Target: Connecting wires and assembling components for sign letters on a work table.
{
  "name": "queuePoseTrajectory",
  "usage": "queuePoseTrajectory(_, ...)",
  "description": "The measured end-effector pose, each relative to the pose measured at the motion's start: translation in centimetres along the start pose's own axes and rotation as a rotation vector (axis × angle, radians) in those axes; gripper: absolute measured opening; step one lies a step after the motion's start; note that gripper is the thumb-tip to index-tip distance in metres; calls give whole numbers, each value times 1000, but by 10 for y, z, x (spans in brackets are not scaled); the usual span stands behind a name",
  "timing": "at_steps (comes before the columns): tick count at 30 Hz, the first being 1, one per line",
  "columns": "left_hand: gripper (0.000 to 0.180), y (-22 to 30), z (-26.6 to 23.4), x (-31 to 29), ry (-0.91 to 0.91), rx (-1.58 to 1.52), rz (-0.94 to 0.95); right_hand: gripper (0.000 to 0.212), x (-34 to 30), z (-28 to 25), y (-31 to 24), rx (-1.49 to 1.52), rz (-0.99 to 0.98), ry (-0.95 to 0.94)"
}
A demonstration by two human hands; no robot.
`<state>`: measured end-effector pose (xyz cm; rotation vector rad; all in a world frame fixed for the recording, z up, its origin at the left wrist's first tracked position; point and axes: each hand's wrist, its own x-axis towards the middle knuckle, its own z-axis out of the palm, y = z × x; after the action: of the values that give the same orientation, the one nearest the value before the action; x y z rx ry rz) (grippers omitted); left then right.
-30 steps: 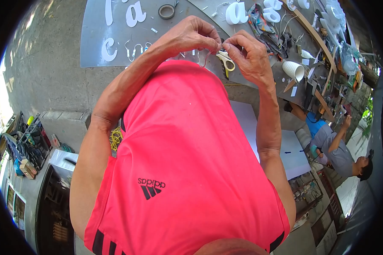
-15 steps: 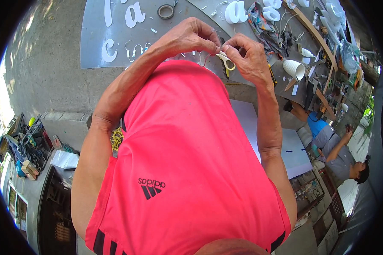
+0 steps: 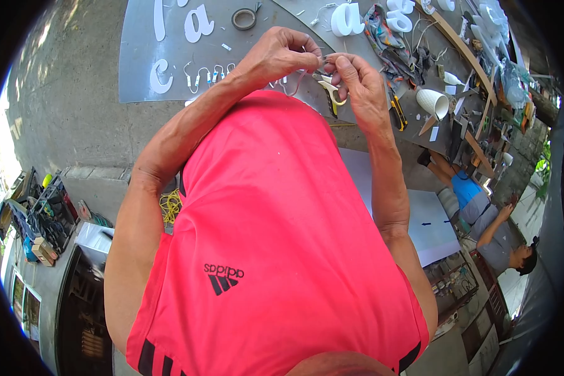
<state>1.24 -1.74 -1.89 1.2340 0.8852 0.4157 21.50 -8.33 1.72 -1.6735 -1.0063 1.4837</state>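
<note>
Over the table's near edge, my left hand [image 3: 288, 55] pinches a thin wire [image 3: 299, 84] between thumb and fingers. A loop of that wire hangs below the fingertips, beside my red shirt. Close on its right, my right hand [image 3: 361, 84] is closed at the fingertips on the wire's end; the exact spot between the two hands is too small to make out. A string of small light modules [image 3: 198, 80] joined by looping wire lies left of my left wrist, partly covered by the forearm. Scissors with pale handles [image 3: 332, 93] lie just beneath my right fingers.
On the grey sheet [image 3: 138, 50] lie white cut-out letters [image 3: 198, 24] and a tape roll [image 3: 244, 18]. To the right are a yellow-black utility knife [image 3: 396, 108], a crumpled cloth [image 3: 385, 37], a white cup [image 3: 432, 103] and wooden strips [image 3: 460, 44]. Another person [image 3: 489, 219] is farther right.
My right hand has turned and its fingers have shifted slightly left and down, uncovering the utility knife. The wire loop has swung. The other person's arm and head have moved a little.
</note>
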Motion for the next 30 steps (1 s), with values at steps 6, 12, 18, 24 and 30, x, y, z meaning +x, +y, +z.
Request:
queuePoseTrajectory(6, 18, 4, -4, 1, 48, -234, -14, 25, -9, 18, 13, -91, -209, 261)
queuePoseTrajectory(12, 17, 5, -1, 0, 30, -303, -20, 24, -5, 23, 8, 54, -159, 186)
queuePoseTrajectory(18, 16, -3, -6, 6, -43, -424, -83, 16, -3, 24, 8, -198, -549, 329)
queuePoseTrajectory(24, 13, -6, -6, 6, -83, -590, -132, 23, 6, 13, 4, -650, -937, 335)
queuePoseTrajectory(30, 13, -5, -6, 7, -83, -627, -114, 23, 7, 20, 4, -614, -873, 357)
